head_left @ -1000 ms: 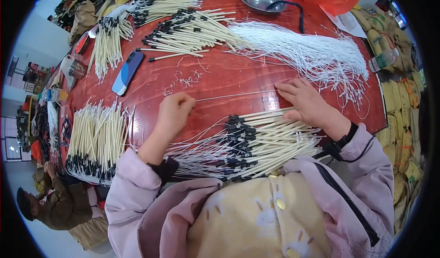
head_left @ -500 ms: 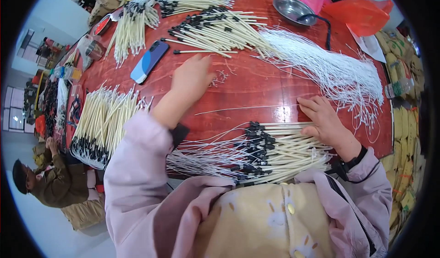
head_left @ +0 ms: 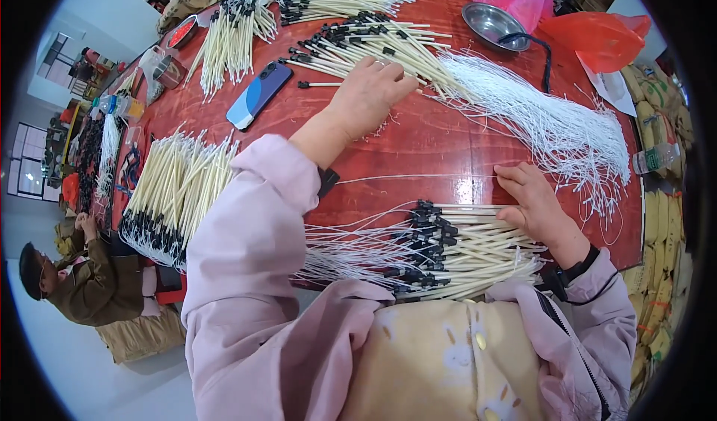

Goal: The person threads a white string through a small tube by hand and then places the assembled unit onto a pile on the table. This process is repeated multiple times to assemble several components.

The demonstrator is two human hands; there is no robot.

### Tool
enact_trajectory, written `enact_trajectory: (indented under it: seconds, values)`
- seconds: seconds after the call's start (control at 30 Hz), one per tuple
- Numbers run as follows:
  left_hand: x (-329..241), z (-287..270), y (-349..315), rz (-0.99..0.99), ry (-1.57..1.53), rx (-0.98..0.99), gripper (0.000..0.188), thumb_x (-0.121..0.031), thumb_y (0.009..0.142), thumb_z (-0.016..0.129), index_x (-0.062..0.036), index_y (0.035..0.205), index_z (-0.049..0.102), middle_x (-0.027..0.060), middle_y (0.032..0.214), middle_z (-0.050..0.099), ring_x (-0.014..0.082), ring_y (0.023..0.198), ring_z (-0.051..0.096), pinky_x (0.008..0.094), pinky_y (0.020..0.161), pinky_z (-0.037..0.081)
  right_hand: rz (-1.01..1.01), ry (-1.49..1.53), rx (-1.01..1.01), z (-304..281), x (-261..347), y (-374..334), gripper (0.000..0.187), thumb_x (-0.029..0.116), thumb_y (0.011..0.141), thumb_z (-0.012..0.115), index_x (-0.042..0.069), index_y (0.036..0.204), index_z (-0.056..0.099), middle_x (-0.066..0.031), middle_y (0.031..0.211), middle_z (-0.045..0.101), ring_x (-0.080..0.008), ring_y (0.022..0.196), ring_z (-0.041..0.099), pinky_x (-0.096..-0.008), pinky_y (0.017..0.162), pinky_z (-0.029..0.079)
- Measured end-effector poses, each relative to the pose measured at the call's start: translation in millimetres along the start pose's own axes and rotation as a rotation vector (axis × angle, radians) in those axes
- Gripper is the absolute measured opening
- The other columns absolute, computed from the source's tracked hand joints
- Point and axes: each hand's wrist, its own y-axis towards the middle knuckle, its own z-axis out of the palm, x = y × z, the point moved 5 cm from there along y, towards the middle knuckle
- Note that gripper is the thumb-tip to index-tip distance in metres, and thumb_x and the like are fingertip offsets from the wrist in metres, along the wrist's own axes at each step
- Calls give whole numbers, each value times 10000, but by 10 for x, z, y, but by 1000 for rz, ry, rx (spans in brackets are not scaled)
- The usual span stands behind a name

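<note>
My left hand reaches over the near edge of a pile of pale sticks with black ends. Its fingers are bent and apart, and the fingertips are partly hidden. It covers part of one stick lying apart from the pile. My right hand rests above another batch of black-ended sticks; its thumb is spread from its fingers. A thin white string lies across the table, its right end at the right fingertips. Long white strings trail left from the near batch.
A bundle of loose white strings lies at right, below a metal bowl and a red bag. A phone and more bundled sticks lie at left. Another person sits beyond the left edge.
My left hand has moved right and away from me, onto the pile's near edge. My right hand stays by the string's end. The whole view has shifted slightly.
</note>
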Motion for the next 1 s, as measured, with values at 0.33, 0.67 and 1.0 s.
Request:
enact_trajectory:
  seconds: [0.33,0.67,1.0]
  values:
    - [-384,-711,-1469,-679,-303,20,124,-50,875,690,-20,980,749,154,860,633,368,800,638,449,702,498,14,-13,-58,45,-27,-63,782,638,882,595,-87,1165,653,-197,1337,595,-395,1144,545,-473,995,436]
    - [-508,-585,-1989,-799,-277,66,118,-41,866,701,-16,969,750,157,857,651,358,764,649,427,685,504,44,-25,-36,12,84,-34,729,574,869,643,-86,1179,647,-193,1329,594,-385,1146,547,-462,997,444]
    - [-494,-511,-1895,-784,-237,47,121,-61,859,710,-40,967,760,134,873,653,350,786,663,434,689,512,40,-50,-3,-22,139,1,761,591,867,636,-99,1188,636,-211,1306,590,-388,1127,553,-460,992,452]
